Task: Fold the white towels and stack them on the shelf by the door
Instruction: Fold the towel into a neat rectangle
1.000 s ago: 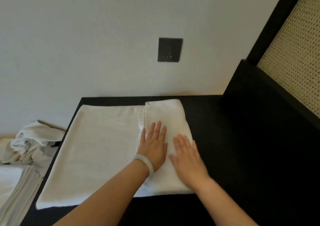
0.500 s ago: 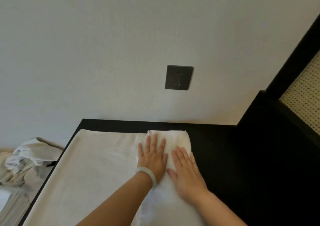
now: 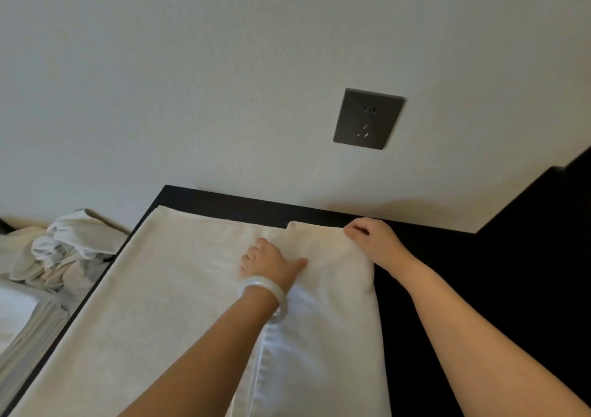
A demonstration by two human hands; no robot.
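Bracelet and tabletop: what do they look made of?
Bracelet: milky white, smooth and glossy, faintly translucent, so perhaps jade or glass. Tabletop: flat black with a matt finish and a sharp edge, likely painted wood or laminate; no grain shows.

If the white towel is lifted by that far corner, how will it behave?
Probably floppy: the white cloth towel lies folded flat, so it should drape from the right hand. Likely light: its layers look thin.
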